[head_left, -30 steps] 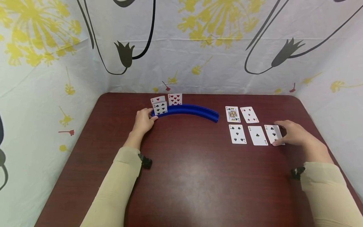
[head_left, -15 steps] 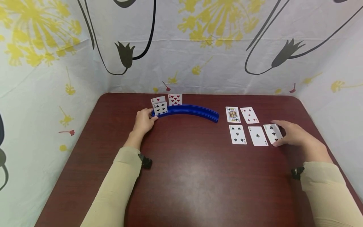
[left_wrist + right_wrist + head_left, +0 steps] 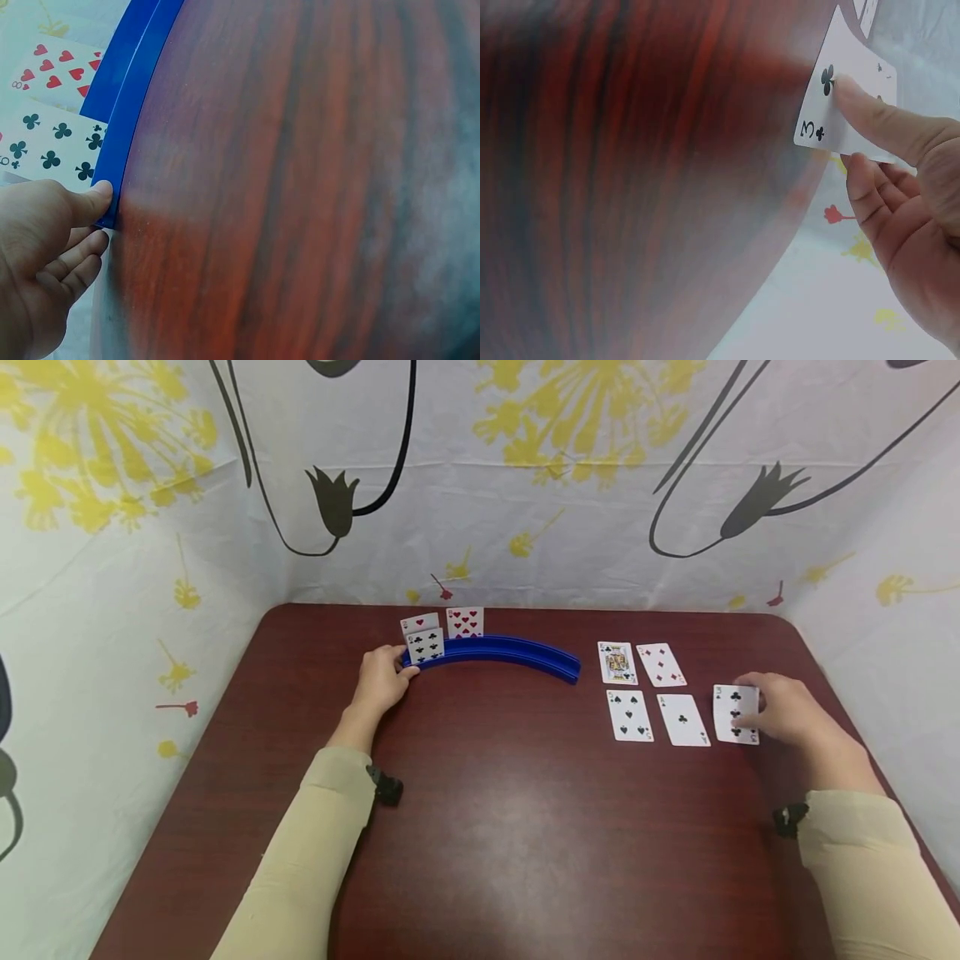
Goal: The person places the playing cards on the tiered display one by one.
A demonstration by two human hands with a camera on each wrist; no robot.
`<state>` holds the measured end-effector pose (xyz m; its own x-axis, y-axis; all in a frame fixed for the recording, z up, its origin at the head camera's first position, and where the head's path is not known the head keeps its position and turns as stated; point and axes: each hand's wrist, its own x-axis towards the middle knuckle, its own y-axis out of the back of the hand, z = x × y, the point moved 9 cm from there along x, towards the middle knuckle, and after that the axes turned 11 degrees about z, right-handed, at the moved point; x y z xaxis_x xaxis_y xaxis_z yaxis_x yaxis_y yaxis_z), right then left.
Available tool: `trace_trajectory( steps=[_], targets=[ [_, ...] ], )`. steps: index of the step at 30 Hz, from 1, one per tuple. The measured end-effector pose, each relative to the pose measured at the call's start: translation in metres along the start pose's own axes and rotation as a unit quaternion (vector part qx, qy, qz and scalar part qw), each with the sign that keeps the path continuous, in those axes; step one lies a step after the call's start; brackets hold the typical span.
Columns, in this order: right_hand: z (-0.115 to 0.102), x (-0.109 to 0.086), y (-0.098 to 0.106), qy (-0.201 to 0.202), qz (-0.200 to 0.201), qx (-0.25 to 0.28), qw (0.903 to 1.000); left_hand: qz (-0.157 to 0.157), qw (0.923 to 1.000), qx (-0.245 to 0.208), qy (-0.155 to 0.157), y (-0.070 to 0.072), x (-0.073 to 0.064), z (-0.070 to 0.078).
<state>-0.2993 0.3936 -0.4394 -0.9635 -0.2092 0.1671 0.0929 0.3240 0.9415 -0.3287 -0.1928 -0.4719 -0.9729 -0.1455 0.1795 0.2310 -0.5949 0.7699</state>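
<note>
My left hand holds the left end of a curved blue card holder. In the left wrist view its thumb lies on the front edge of the holder. A clubs card stands in the holder close to that hand, partly covering a hearts card behind it. Just to their right stands the eight of hearts. At the right, my right hand pinches a three of clubs, thumb on its face and other fingers behind. The card faces me, beside the ace of clubs.
Left of the held card, a spades card lies face up in the front row with the ace. Behind them lie a king and a diamonds card. Patterned white cloth rises at the table's back edge.
The three of clubs, beside the ace on the table a second ago, has been picked up by my right hand and turned more upright, slightly rightward. My left hand and the holder stay put.
</note>
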Motion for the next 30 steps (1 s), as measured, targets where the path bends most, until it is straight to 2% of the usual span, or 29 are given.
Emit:
trace_trajectory(
  steps=[8, 16, 24, 30],
  targets=[
    [0.001, 0.001, 0.016, -0.015, 0.049, 0.006, 0.9987, -0.003, 1.0000, -0.002, 0.001, -0.001, 0.000, 0.001],
    [-0.015, 0.001, 0.038, 0.034, 0.140, -0.005, 0.9895, 0.000, 1.0000, 0.003, -0.002, 0.000, 0.000, 0.000],
    [-0.017, 0.004, 0.048, 0.002, 0.196, 0.016, 0.9805, 0.001, 1.0000, 0.001, -0.005, -0.001, 0.001, -0.001],
    [-0.026, 0.008, 0.051, -0.022, 0.204, 0.033, 0.9783, 0.004, 0.9999, -0.007, -0.012, 0.000, 0.002, 0.001]
  ],
)
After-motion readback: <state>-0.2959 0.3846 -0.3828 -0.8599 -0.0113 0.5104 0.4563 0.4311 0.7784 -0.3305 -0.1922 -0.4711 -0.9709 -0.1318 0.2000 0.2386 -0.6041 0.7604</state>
